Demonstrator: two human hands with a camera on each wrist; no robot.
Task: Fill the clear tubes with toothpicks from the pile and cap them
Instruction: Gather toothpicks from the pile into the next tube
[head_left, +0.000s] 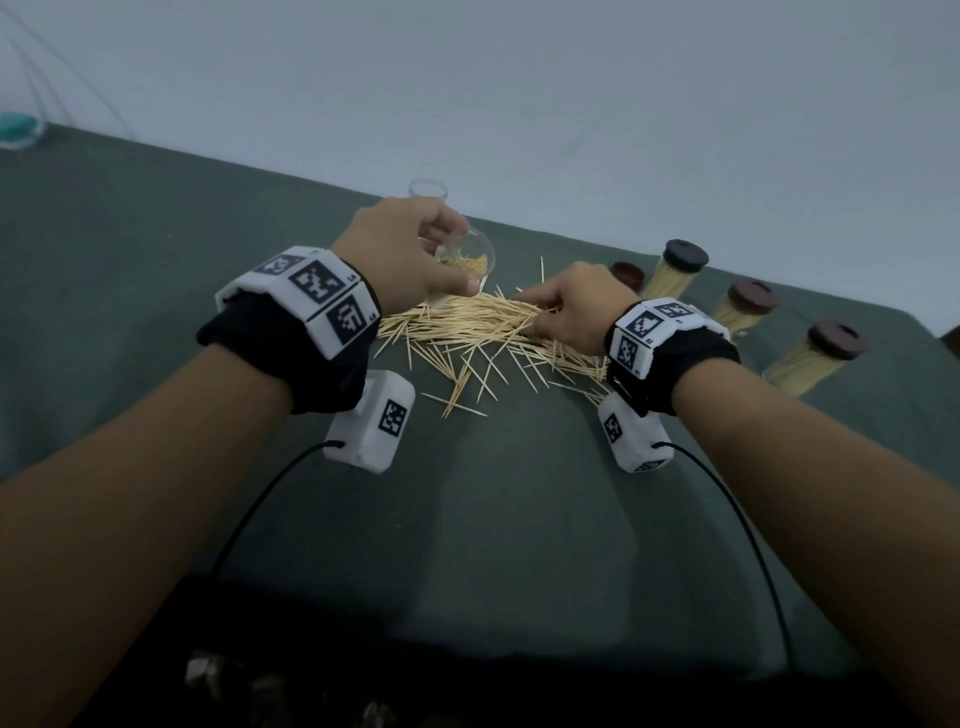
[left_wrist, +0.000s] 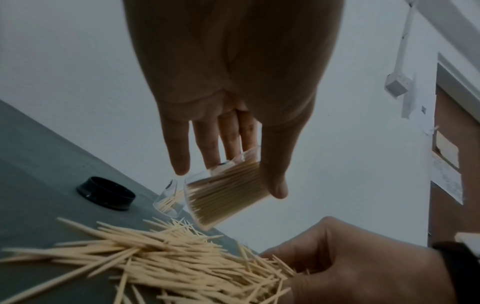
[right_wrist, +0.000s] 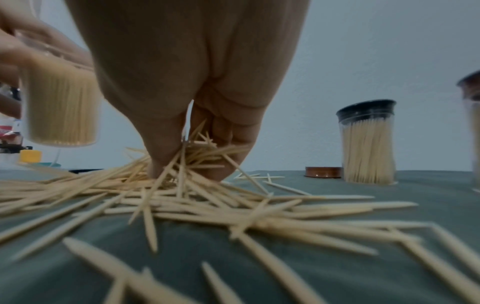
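The left hand (head_left: 405, 249) holds a clear tube (left_wrist: 223, 191) tilted just above the bench (head_left: 493, 519), its grip wrapped round the tube, which is partly filled with toothpicks. The right hand (head_left: 566, 306) is down in the toothpick pile (head_left: 467, 338), fingertips (right_wrist: 166, 160) pinched together on a small bunch of picks. Three filled, capped tubes (head_left: 670, 275) stand off to the right, a loose brown cap (head_left: 627, 273) beside the nearest. A black cap (left_wrist: 106, 193) lies behind the pile near another open tube (left_wrist: 168, 199)
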